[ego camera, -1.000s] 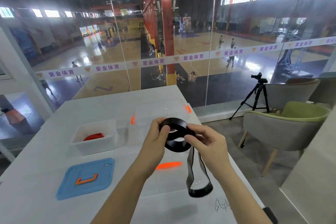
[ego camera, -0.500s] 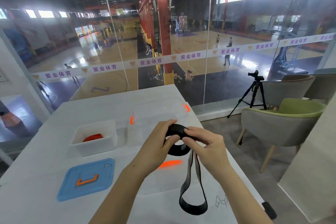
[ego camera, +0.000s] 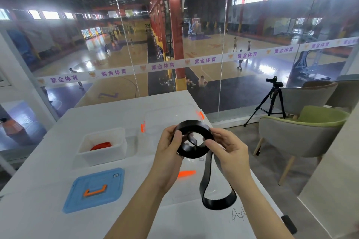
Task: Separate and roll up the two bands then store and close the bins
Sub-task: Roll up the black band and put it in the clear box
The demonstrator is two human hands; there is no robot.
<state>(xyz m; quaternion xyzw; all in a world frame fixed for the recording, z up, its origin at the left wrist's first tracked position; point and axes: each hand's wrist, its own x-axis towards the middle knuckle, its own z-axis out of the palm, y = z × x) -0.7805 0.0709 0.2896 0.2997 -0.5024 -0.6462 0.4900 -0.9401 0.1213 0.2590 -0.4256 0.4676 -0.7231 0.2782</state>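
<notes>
Both hands hold a black band (ego camera: 191, 153) above the white table (ego camera: 48, 180). It is partly rolled into a wide coil, and a loose loop hangs down to the table on the right. My left hand (ego camera: 169, 149) grips the coil's left side and my right hand (ego camera: 228, 147) pinches its right side. An orange band (ego camera: 101, 145) lies in the small white bin (ego camera: 101, 156) at the left. A clear bin (ego camera: 171, 117) with orange clips stands behind my hands. A blue lid (ego camera: 95, 189) with an orange handle lies flat in front of the white bin.
A clear lid with an orange handle (ego camera: 186, 173) lies on the table under my hands. The table ends at a glass wall at the back. To the right stand a tripod (ego camera: 270, 103) and a green and grey armchair (ego camera: 303, 136). The table's right edge is close.
The coil has been turned and opened wider between my hands. The hanging loop has swung slightly and stays about the same length.
</notes>
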